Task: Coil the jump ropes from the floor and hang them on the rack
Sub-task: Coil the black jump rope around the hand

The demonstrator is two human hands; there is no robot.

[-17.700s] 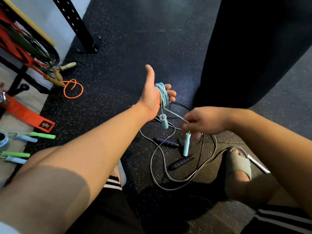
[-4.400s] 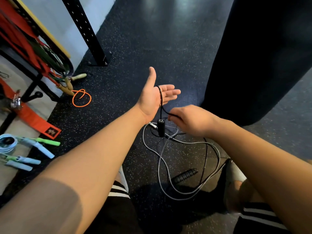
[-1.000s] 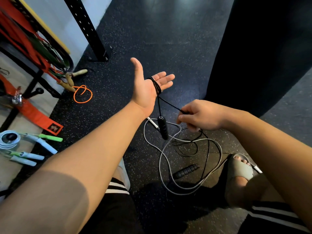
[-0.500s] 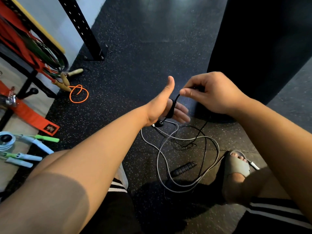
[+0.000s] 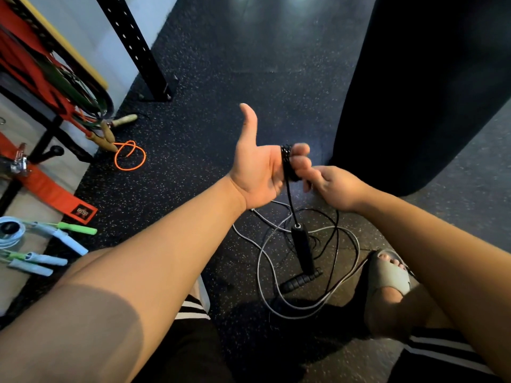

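Head view: I am coiling the black jump rope (image 5: 287,164). My left grip (image 5: 257,172) is palm up, fingers bent over the loops wound around them. One handle (image 5: 302,244) hangs below. My right grip (image 5: 337,189) is just beside the loops, blurry; I cannot tell if it pinches the rope. Next I think I must wind the loose part lying on the floor (image 5: 221,78).

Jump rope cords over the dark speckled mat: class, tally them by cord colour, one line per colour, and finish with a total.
black cord: 1
grey cord: 1
orange cord: 1
Total: 3
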